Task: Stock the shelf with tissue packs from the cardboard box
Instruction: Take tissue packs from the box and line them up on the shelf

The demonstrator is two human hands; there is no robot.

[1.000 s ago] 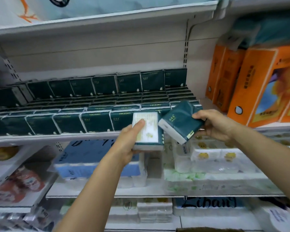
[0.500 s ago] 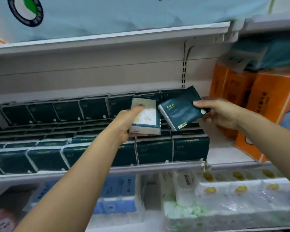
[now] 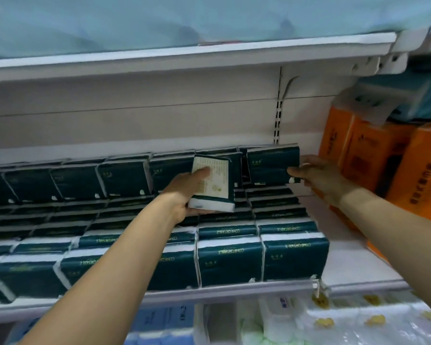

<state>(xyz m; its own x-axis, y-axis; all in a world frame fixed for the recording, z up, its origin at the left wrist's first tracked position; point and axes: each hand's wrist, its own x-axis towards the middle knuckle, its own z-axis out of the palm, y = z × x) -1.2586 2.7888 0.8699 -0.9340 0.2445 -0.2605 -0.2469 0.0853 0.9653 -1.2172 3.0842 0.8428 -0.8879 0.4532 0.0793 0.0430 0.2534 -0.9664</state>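
Tissue packs, dark green film-wrapped rectangular blocks with white ends, are what both hands carry at the back of the shelf. The left hand (image 3: 184,192) cups one such pack (image 3: 213,185) from beneath, thumb laid over its pale printed face, fingers curled under the white lower edge; it hangs above the middle rows, not yet seated. The right hand (image 3: 319,176) pinches a second dark green pack (image 3: 271,165) at its right end, thumb on the front face and fingers behind, holding it upright at the right end of the back row, just beside the orange packages (image 3: 373,155) on the neighbouring bay. From their look, these packs should be light and squashy, with slick plastic skin, so a broad grip across the short ends or under the base seems safer than a fingertip nip, which might slip or dent the corners. Outward from the hands, rows of the same green packs (image 3: 229,260) fill the white metal shelf (image 3: 346,286) to its front lip. No cardboard box is in view.
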